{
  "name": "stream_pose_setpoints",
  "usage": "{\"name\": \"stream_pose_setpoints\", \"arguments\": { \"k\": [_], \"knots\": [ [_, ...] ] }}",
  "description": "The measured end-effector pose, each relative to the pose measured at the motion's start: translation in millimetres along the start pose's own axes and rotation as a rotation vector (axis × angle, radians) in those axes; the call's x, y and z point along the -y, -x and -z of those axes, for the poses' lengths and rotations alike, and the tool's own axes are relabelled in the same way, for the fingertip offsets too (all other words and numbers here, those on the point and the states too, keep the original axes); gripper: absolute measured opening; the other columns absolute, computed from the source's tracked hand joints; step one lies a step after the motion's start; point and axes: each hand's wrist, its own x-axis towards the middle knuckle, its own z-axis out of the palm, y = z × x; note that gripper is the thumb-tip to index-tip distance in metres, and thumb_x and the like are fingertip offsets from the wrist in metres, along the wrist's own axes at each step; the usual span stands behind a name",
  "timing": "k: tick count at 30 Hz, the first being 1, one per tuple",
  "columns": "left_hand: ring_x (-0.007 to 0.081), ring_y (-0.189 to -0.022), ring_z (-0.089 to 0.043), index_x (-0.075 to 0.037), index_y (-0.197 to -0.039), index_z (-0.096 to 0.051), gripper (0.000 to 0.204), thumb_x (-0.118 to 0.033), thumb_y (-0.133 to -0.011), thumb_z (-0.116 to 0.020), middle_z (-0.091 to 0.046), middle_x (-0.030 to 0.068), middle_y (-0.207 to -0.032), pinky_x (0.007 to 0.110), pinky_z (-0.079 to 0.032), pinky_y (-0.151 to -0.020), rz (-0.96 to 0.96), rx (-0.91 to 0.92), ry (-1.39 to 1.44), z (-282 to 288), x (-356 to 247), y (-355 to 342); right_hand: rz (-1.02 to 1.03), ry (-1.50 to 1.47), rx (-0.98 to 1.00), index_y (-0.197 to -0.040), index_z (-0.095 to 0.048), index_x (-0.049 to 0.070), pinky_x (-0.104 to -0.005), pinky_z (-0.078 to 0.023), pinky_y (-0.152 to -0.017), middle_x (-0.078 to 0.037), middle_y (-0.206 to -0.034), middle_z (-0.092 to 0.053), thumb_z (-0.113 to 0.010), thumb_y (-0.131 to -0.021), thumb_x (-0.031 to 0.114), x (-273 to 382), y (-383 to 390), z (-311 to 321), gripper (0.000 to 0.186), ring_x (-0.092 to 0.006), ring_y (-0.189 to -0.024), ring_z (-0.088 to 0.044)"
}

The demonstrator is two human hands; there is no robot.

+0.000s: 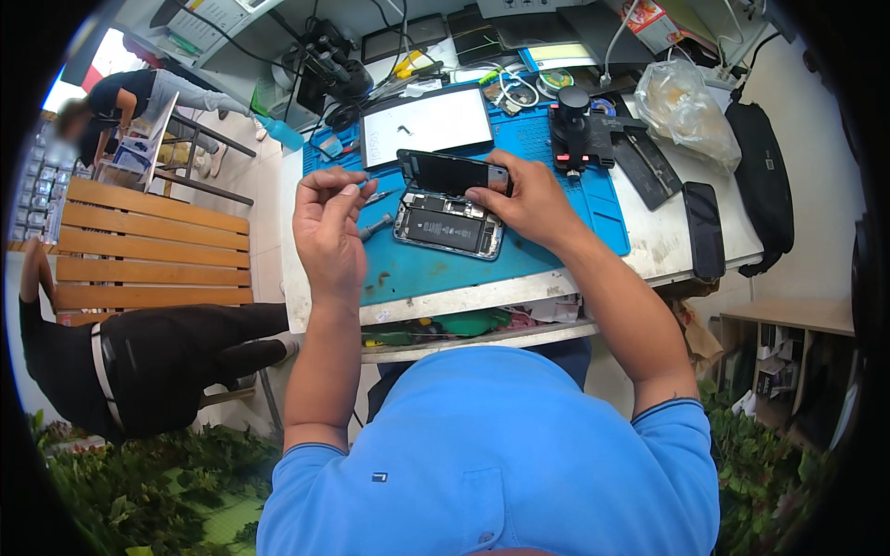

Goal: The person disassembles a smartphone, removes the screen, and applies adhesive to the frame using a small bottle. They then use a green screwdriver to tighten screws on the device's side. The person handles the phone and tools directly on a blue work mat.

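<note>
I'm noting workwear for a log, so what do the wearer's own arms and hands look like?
The left hand and right hand are both bare, without gloves, and no watch or band shows at either wrist. The forearms are uncovered too. The short sleeves are bright blue, dark-edged at the hem.

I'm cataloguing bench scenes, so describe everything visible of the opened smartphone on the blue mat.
The opened smartphone with a metal-looking frame lies slightly angled on the blue, rubbery-looking mat. Inside show a black rectangular battery and circuit parts. The glossy black screen panel tilts up above its far side, gripped by the right hand; whether they join is unclear.
</note>
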Motion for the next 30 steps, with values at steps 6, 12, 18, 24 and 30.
{"name": "stream_pose_setpoints", "arguments": {
  "k": [6, 12, 18, 24, 30],
  "knots": [
    [0.0188, -0.11, -0.069, -0.001, -0.12, -0.062, 0.015, 0.002, -0.105, -0.067, -0.066, 0.0085, -0.115, 0.041, -0.061, -0.104, 0.013, 0.128, -0.269, 24.5, -3.7, -8.4, -0.028, -0.165, -0.018, -0.103, -0.073, 0.003, -0.035, -0.046, -0.059, -0.006, -0.07, -0.072, -0.09, -0.093, 0.028, -18.9, -1.7, -7.1, 0.032, -0.0145, -0.061, -0.066],
    [0.0136, -0.104, -0.069, -0.002, -0.124, -0.07, 0.025, -0.006, -0.101, -0.079, -0.07, 0.0044, -0.114, 0.028, -0.058, -0.088, 0.084, 0.279, -0.729, 33.9, -5.8, -15.3, 0.006, -0.183, 0.0, -0.098, -0.071, 0.003, -0.0341, -0.045, -0.058, -0.004, -0.071, -0.071, -0.09, -0.093, 0.026, -20.0, -2.4, -5.0, 0.031, -0.012, -0.062, -0.064],
    [0.0226, -0.101, -0.072, -0.006, -0.124, -0.077, 0.034, -0.004, -0.091, -0.086, -0.075, 0.0093, -0.11, 0.037, -0.059, -0.088, 0.171, 0.53, -1.263, 39.7, -37.6, -20.3, 0.012, -0.074, -0.027, -0.097, -0.07, 0.003, -0.0345, -0.044, -0.057, -0.006, -0.069, -0.07, -0.089, -0.094, 0.027, -8.2, 1.9, -4.1, 0.031, -0.0147, -0.058, -0.063],
    [0.0257, -0.1, -0.072, -0.002, -0.128, -0.074, 0.033, 0.0, -0.095, -0.081, -0.074, 0.0135, -0.111, 0.038, -0.059, -0.092, 0.059, 0.656, -1.44, 50.1, -31.7, -15.9, 0.024, -0.045, -0.036, -0.095, -0.068, 0.004, -0.034, -0.043, -0.055, -0.006, -0.066, -0.069, -0.089, -0.095, 0.029, -9.5, 2.0, -4.6, 0.033, -0.015, -0.055, -0.062],
    [0.0178, -0.103, -0.072, -0.001, -0.126, -0.07, 0.019, -0.002, -0.107, -0.071, -0.073, 0.0097, -0.114, 0.032, -0.058, -0.093, -0.06, 0.414, -0.664, 40.2, -41.3, -32.0, -0.006, -0.112, -0.013, -0.096, -0.069, 0.004, -0.0329, -0.044, -0.056, -0.005, -0.069, -0.072, -0.089, -0.095, 0.028, -7.2, 2.5, -2.8, 0.031, -0.0135, -0.058, -0.064]
  ]
}}
